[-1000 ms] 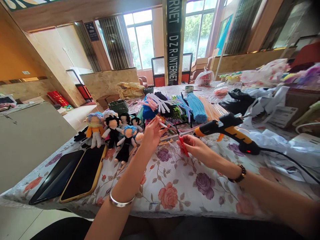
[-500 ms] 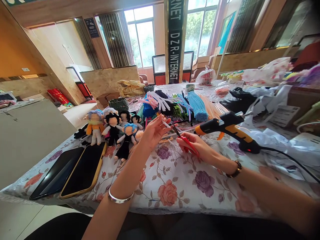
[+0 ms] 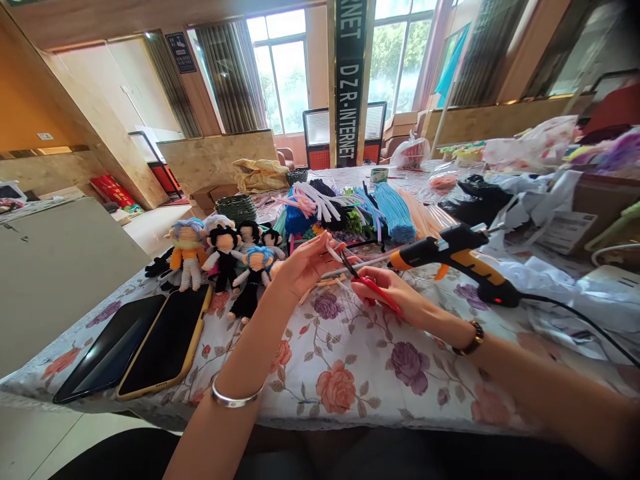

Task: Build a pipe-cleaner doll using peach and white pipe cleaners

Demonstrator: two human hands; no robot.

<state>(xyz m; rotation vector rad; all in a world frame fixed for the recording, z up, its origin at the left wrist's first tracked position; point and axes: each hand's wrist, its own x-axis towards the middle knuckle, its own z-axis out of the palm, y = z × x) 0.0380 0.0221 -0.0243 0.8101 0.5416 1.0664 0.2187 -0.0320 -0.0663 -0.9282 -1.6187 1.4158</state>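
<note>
My left hand point(image 3: 305, 267) is raised over the flowered tablecloth point(image 3: 345, 373), its fingers pinched on a short white pipe-cleaner piece point(image 3: 332, 252). My right hand point(image 3: 395, 293) grips red-handled scissors point(image 3: 373, 288); their dark blades point up-left and meet the white piece. Several small yarn dolls point(image 3: 225, 260) lie just left of my left hand. A silver bangle is on my left wrist, a dark bead bracelet on my right.
An orange and black glue gun point(image 3: 460, 257) rests on its stand to the right, its cord trailing off right. Bundles of coloured pipe cleaners point(image 3: 350, 210) lie behind my hands. Two phones point(image 3: 140, 343) lie at the near left edge. Bags and paper point(image 3: 530, 193) crowd the right side.
My right hand turned the scissors from pointing down to blades pointing up-left, and brought them to the white piece. My left hand lowered slightly toward the table.
</note>
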